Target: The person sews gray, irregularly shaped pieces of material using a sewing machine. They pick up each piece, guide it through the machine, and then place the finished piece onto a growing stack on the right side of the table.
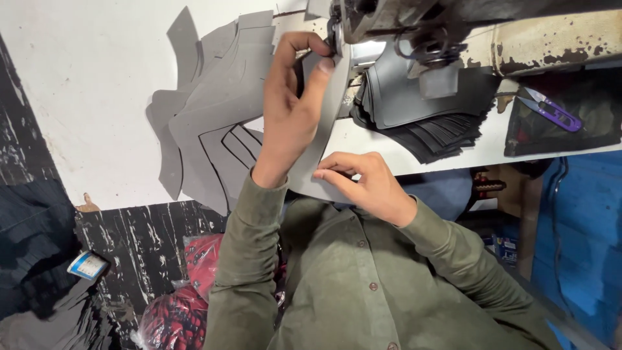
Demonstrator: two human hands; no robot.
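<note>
Grey curved strip of stiff sheet material (324,123), held between both hands: left hand (293,107) pinches its upper end at the needle of the worn cream sewing machine (447,32); right hand (366,185) pinches its lower end near the table edge. Needle area hidden by fingers. Strip smooth, matte, long. Beyond: fanned grey cut pieces (207,110), stacked black pieces (427,116), purple thread snips (551,110).
</note>
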